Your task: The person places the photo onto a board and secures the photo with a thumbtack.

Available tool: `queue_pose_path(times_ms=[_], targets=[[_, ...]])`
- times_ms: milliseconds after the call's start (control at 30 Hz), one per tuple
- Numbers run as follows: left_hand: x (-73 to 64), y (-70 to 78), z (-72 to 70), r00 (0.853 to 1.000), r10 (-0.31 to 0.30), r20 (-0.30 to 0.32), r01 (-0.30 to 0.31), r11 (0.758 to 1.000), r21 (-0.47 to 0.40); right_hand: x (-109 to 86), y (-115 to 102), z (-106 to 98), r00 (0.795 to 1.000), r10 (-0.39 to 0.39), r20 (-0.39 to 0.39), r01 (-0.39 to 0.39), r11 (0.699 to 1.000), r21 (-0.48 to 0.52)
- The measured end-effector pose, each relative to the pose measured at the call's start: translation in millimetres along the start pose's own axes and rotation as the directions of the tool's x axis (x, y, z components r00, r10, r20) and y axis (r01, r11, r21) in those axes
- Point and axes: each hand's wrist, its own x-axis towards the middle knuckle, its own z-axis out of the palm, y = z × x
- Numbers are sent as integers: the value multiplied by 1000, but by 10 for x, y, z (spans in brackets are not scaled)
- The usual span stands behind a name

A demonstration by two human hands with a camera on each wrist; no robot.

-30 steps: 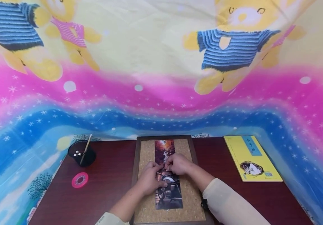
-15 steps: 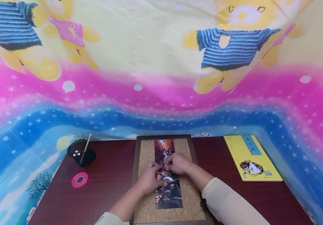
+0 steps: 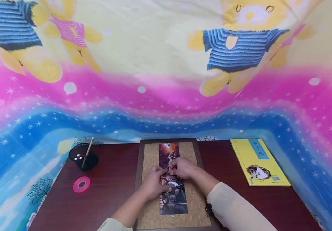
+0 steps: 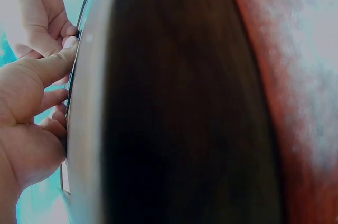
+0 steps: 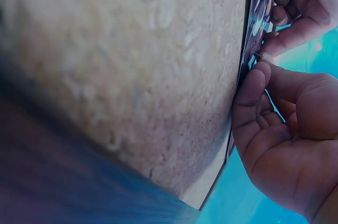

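Observation:
A tall narrow picture (image 3: 174, 203), with autumn colours above and a motorbike below, lies on a brown-framed cork board (image 3: 196, 205). From the left, my left hand (image 3: 152, 183) rests on its middle, thumb and fingers spread over the surface. Across from it, my right hand (image 3: 184, 168) has thumb and forefinger pinched together at the picture's middle. In the right wrist view a small thin thing (image 5: 257, 54) shows at the right fingertips; its kind is unclear. Both hands nearly touch there and hide that part of the picture.
Left of the board stand a black mesh cup (image 3: 89, 160) holding a stick and several white-tipped items, and a pink tape roll (image 3: 81, 184). A yellow book (image 3: 259, 163) lies on the right of the dark red table (image 3: 111, 192). A printed curtain (image 3: 166, 106) hangs behind.

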Motion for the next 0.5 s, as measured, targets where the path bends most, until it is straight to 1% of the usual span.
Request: queue_pose_path(times_ms=[233,400,500], targets=[[6,-6,4,1000,3,-2,-3,1000,4,1,-15,0,1000,0,-9,0,999,-40],[7,-23,12,1000,-1,-1,1,1000,10,22,-27,23,999,-31,-25,28,994,-109],[7,-29,17,1000,-2,3,2,1000,9,29,-32,30,999,-31,-16,29,993,-115]])
